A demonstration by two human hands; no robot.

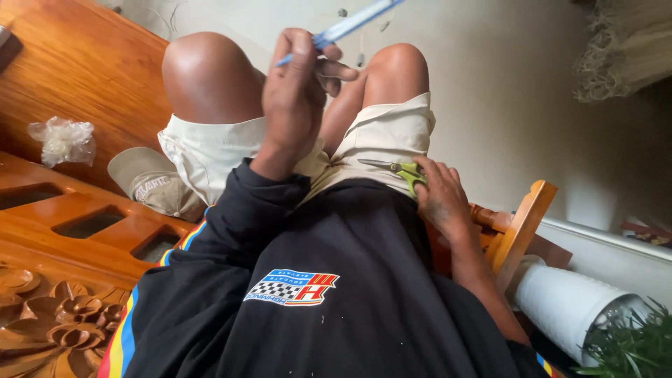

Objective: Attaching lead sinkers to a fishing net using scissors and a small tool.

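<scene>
My left hand (294, 98) is raised in front of my knees and grips a thin light-blue stick (350, 24) that slants up to the right. My right hand (439, 199) lies on my right thigh, its fingers closed over the green handles of a pair of scissors (392, 166). The metal blades point left across my cream shorts (378, 133). I am seated, wearing a black sweatshirt with coloured side stripes.
A tan cap (150, 182) and a crumpled clear plastic wrap (63, 140) lie on the carved wooden furniture (70, 231) at left. A wooden chair arm (521, 224) is at my right side. A white pot (567, 301) with a green plant stands at lower right. Pale floor lies ahead.
</scene>
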